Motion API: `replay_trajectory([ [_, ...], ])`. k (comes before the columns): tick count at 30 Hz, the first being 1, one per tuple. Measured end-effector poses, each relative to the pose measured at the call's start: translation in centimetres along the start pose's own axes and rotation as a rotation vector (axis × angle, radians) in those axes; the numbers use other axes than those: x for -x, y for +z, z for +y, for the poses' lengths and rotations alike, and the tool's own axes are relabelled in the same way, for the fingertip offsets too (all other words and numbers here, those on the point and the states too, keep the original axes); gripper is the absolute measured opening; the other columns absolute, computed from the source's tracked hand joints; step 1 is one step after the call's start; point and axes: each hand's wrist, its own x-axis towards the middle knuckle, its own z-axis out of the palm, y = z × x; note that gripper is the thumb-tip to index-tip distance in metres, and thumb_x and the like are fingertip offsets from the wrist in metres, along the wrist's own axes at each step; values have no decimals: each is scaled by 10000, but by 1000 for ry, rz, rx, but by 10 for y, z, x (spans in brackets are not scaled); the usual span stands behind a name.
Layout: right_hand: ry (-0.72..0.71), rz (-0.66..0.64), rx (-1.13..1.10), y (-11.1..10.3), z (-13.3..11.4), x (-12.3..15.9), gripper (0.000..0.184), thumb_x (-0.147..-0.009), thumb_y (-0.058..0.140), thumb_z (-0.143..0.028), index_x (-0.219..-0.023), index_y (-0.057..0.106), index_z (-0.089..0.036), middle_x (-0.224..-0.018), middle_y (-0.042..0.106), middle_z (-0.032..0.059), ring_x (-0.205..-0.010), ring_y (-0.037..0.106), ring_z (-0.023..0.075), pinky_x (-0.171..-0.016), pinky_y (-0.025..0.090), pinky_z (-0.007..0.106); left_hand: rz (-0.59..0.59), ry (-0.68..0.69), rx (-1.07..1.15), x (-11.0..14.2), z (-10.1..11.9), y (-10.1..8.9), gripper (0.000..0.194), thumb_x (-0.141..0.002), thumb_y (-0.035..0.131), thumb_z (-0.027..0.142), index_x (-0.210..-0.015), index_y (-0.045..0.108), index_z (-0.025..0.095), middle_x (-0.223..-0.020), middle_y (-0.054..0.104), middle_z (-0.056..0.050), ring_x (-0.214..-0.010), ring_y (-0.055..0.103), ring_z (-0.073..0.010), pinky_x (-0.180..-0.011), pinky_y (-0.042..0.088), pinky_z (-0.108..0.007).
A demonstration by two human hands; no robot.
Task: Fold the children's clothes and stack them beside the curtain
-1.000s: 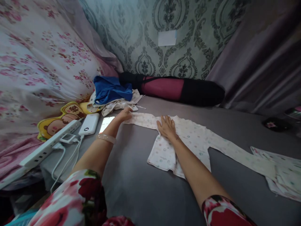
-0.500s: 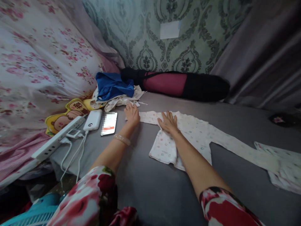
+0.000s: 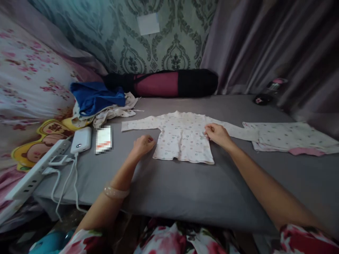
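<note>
Along the sheet's (image 3: 185, 190) left edge, a power strip (image 3: 37, 176) and power bank (image 3: 81, 139) are sitting, then a phone (image 3: 103, 139) below a cloth pile (image 3: 97, 100). The left hand (image 3: 144, 145) is hovering just beside the shirt (image 3: 182, 141), apart from the right hand, curled loosely (whether its fingertips are meeting, I cannot tell). The shirt is lying mid-sheet, its sleeves spreading sideways. The right hand (image 3: 215, 134) is touching its right side, the grip unclear. That side's cuff is overlapping folded clothes (image 3: 286, 135) towards the right edge, crowding the sleeve.
</note>
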Motion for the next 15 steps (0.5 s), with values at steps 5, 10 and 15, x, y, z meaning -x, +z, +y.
replay_trajectory([
  [5, 84, -23, 173, -11, 27, 47, 186, -861, 498, -243, -913, 656, -160, -693, 691, 44, -592, 629, 152, -593, 444, 241, -28, 38, 68, 27, 4, 11, 311, -833, 525, 441, -962, 651, 187, -862, 714, -71, -851, 646, -231, -700, 425, -281],
  [10, 25, -46, 189, -3, 10, 83, 282, -866, 496, -344, -1051, 628, -176, -634, 638, 3, -573, 581, 151, -555, 376, 235, 26, 24, 93, 44, 9, 20, 397, -826, 531, 435, -1111, 573, 162, -875, 688, -76, -851, 628, -223, -737, 434, -287],
  [15, -34, -127, 148, 0, 4, 95, 458, -840, 509, -393, -1242, 549, -179, -551, 529, -52, -529, 508, 142, -543, 338, 242, 14, 119, 144, 48, 10, 22, 562, -826, 501, 410, -1330, 435, 170, -813, 627, -26, -760, 579, -187, -722, 422, -280],
])
